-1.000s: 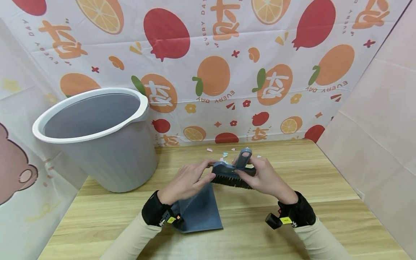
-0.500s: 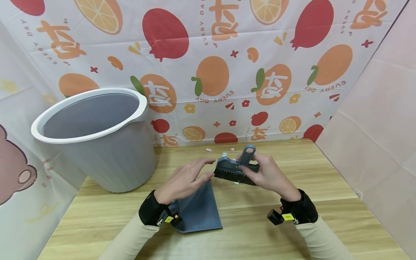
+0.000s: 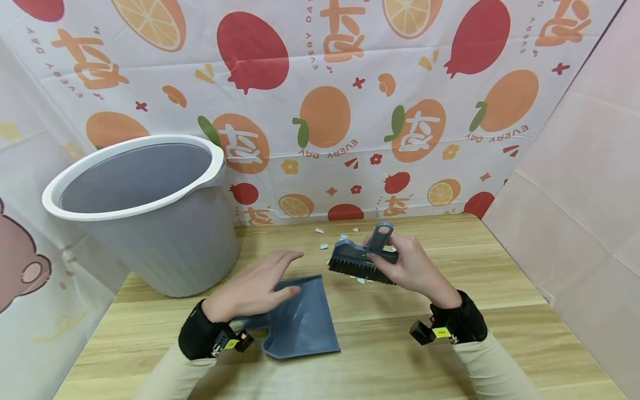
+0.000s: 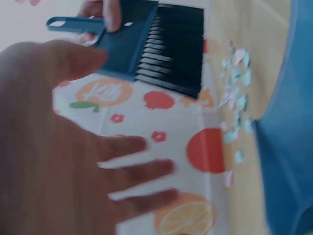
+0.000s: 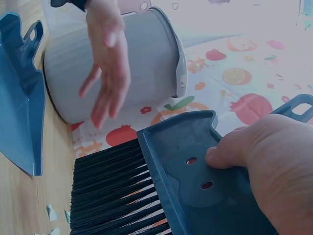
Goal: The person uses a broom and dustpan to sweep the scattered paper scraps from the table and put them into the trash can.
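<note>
Right hand [image 3: 410,265] pinches brush [image 3: 352,254] above table [image 3: 385,355]; left hand [image 3: 256,288], fingers spread, grip empty, hovers over dustpan [image 3: 306,322]. Pale scraps [image 3: 324,246] lie loose: brisk stroke could scatter them, shove unheld dustpan.

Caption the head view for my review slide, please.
The right hand grips a brush near scattered scraps; the left hand hovers above a dustpan, gray bin nearby.
</note>
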{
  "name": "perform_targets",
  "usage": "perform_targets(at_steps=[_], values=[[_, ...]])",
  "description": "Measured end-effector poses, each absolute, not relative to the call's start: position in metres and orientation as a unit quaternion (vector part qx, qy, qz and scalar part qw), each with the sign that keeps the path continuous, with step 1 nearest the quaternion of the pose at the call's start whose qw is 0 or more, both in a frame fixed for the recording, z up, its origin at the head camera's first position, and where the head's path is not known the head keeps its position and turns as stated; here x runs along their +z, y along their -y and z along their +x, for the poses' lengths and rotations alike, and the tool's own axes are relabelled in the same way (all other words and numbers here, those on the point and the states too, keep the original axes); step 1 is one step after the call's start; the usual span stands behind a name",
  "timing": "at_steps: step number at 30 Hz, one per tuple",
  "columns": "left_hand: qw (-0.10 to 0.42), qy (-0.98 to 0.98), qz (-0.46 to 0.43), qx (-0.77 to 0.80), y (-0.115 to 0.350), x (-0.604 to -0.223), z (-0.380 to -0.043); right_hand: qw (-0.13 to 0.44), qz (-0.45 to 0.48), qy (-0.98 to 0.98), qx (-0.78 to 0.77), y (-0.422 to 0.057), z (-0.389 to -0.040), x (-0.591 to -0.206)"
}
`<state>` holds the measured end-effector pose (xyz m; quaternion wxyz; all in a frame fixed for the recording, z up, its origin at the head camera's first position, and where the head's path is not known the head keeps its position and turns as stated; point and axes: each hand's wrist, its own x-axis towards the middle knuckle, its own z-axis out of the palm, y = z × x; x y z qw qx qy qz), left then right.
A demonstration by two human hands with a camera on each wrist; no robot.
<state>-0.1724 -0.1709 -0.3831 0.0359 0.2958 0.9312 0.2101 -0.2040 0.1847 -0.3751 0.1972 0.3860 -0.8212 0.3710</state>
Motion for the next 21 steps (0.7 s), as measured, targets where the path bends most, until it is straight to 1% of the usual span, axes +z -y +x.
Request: perform_targets(at_steps=[3,7,15,21], values=[[0.076,-0.941,0.266,0.194,0.176,-0.375,-0.170,0.197,0.387,0.820,0.372,-0.185,-0.204,-0.374],[0.107,-0.950,0.235,0.175,0.178,-0.369,-0.166,0.195,0.393,0.817,0.374,-0.185,-0.205,-0.374],[0.120,-0.958,0.213,0.149,0.185,-0.371,-0.159,0.199,0.397,0.815,0.372,-0.185,-0.205,-0.374],[0.099,-0.951,0.238,0.169,0.196,-0.383,-0.157,0.196,0.399,0.814,0.374,-0.184,-0.206,-0.375]])
